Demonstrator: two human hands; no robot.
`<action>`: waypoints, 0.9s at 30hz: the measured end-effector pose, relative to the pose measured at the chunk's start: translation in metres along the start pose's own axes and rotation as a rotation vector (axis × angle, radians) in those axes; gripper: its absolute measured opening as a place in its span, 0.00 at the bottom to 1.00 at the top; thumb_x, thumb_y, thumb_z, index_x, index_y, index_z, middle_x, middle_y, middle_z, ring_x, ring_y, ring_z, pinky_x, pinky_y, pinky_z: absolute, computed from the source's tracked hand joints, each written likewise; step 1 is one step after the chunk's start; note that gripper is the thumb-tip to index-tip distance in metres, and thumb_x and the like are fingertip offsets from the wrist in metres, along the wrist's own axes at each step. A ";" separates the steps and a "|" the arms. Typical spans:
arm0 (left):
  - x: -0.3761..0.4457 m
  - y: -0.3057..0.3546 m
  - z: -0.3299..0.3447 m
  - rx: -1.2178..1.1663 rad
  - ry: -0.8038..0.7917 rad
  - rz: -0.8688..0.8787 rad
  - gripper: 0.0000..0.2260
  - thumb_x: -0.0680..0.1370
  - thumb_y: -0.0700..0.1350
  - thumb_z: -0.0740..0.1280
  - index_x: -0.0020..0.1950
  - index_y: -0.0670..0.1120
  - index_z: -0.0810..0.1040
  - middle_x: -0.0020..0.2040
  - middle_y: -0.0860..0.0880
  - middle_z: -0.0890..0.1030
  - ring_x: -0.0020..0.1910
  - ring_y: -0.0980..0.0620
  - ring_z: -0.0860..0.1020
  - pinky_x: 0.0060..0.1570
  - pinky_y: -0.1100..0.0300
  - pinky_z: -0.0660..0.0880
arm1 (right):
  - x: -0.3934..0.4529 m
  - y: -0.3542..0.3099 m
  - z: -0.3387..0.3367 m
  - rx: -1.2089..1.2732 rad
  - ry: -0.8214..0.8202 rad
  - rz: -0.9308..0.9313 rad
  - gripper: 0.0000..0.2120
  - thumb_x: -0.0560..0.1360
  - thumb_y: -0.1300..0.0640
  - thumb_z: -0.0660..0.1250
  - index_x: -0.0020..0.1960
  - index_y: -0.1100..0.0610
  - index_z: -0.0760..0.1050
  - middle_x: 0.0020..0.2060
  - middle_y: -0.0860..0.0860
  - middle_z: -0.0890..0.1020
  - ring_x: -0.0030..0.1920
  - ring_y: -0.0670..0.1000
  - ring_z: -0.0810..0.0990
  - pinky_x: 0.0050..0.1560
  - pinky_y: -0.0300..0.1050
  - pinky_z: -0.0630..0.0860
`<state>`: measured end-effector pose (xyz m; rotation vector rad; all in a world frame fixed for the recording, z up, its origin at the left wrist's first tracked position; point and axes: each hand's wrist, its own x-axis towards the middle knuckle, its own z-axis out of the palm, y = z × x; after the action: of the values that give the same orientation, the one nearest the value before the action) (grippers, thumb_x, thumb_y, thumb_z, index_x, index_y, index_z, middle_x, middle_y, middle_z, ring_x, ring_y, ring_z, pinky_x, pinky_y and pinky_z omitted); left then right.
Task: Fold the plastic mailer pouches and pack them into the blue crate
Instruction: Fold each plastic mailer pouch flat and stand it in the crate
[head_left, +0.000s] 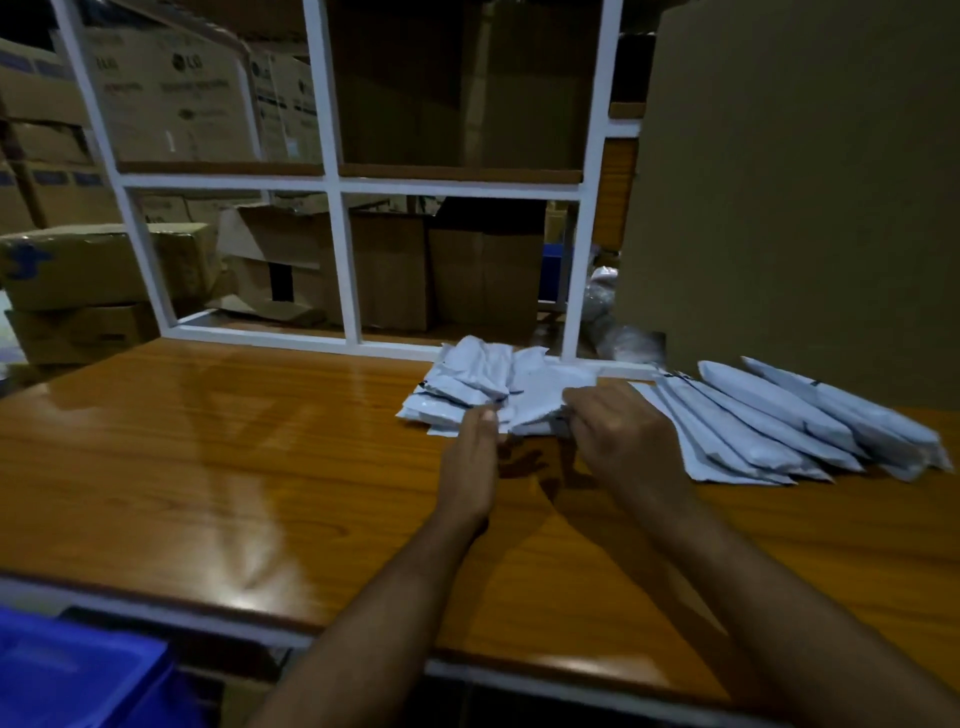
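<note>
A loose pile of folded white plastic mailer pouches (475, 382) lies near the back of the wooden table (208, 441). My left hand (470, 462) and my right hand (621, 436) both hold one white pouch (540, 402) at the front of that pile, left fingers pinching its left edge, right fingers curled over its right side. To the right, several long unfolded white pouches (779, 421) lie fanned out side by side. The blue crate (78, 670) sits below the table's front edge at the lower left, only partly in view.
A white shelf frame (332, 182) stands along the table's back edge, with cardboard boxes (166, 93) stacked behind it. A tall brown cardboard sheet (805, 197) rises at the back right. More boxes (98, 270) are stacked at the left.
</note>
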<state>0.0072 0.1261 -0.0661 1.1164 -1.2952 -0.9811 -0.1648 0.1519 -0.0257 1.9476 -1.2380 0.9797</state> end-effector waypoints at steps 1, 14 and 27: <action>-0.006 0.003 0.000 -0.132 -0.045 -0.087 0.18 0.84 0.62 0.53 0.65 0.57 0.75 0.51 0.46 0.85 0.46 0.48 0.82 0.39 0.55 0.77 | -0.015 -0.004 -0.015 -0.027 -0.032 -0.005 0.08 0.77 0.64 0.68 0.54 0.61 0.82 0.44 0.58 0.84 0.43 0.57 0.81 0.40 0.53 0.80; -0.059 0.008 -0.021 -0.199 -0.379 -0.189 0.07 0.78 0.30 0.66 0.51 0.40 0.77 0.41 0.43 0.81 0.43 0.41 0.79 0.46 0.44 0.78 | -0.087 -0.060 -0.090 0.200 -0.143 0.299 0.14 0.79 0.46 0.64 0.56 0.52 0.84 0.40 0.48 0.85 0.39 0.48 0.81 0.36 0.42 0.74; -0.041 0.010 -0.020 -0.141 -0.169 -0.147 0.09 0.82 0.34 0.64 0.59 0.39 0.80 0.53 0.37 0.80 0.47 0.45 0.78 0.47 0.55 0.76 | -0.076 -0.037 -0.056 0.510 -0.728 0.519 0.30 0.82 0.35 0.51 0.81 0.42 0.52 0.77 0.48 0.65 0.75 0.54 0.66 0.69 0.48 0.64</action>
<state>0.0244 0.1699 -0.0639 1.0490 -1.2688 -1.2793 -0.1668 0.2455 -0.0640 2.5735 -2.1457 0.9081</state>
